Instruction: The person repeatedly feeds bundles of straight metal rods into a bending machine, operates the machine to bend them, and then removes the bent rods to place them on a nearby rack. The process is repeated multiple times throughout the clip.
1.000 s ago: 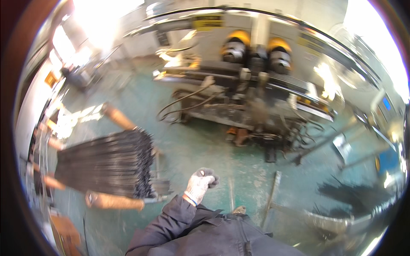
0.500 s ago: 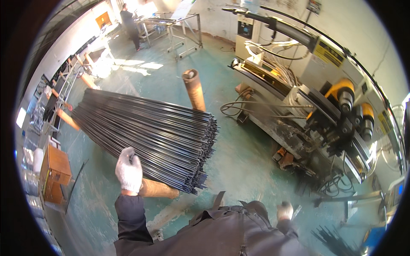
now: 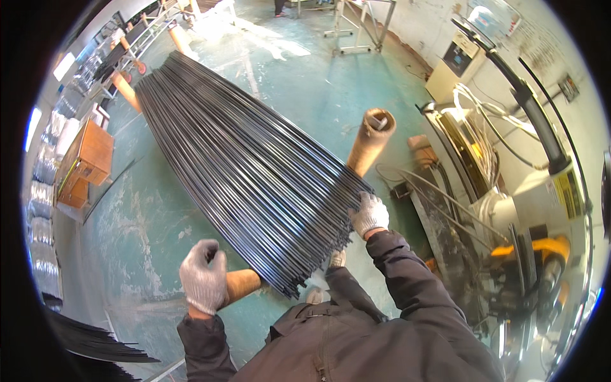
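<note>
The bundle of black rods (image 3: 248, 172) lies before the person, its long axis running from the ragged near ends, close to the body, away to the far left. The left hand (image 3: 203, 278), beside a brown tube (image 3: 244, 284) and apart from the rods, has half-curled fingers with a gap at the thumb. The right hand (image 3: 369, 215) rests bent fingers on the bundle's near right corner; whether they grip, I cannot tell. Half a second earlier it hung low, well apart from the rods. Farther out, another tube (image 3: 369, 149) rises along the right edge.
</note>
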{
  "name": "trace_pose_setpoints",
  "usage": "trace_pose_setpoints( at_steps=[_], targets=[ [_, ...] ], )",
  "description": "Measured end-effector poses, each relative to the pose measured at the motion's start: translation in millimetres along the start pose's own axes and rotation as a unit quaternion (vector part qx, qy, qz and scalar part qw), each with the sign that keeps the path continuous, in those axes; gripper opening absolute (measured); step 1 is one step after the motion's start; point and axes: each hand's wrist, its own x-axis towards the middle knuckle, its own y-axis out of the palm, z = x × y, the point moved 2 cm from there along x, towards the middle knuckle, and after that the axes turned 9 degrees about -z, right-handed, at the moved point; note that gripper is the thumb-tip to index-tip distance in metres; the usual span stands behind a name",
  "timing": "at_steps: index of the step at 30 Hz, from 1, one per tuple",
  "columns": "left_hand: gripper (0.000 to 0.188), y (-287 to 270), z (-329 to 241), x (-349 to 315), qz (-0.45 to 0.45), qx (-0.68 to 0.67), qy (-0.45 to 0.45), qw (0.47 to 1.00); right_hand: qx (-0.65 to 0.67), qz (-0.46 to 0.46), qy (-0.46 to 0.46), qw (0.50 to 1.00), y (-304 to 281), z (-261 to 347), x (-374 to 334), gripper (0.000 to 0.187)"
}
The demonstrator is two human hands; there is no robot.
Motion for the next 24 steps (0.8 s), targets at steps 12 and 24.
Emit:
trace_pose_setpoints(
  at_steps=[12,24],
  targets=[
    [0.025,14.6,-5.3,12.9,0.006,0.098,-0.093,0.991,-0.122,0.173,-0.073,0.975,55.4,-3.8,123.0,0.041],
    [0.026,13.8,-6.3,12.2,-0.003,0.129,-0.098,0.987,0.048,0.305,-0.092,0.947,35.4,-17.9,163.4,0.073]
  ],
)
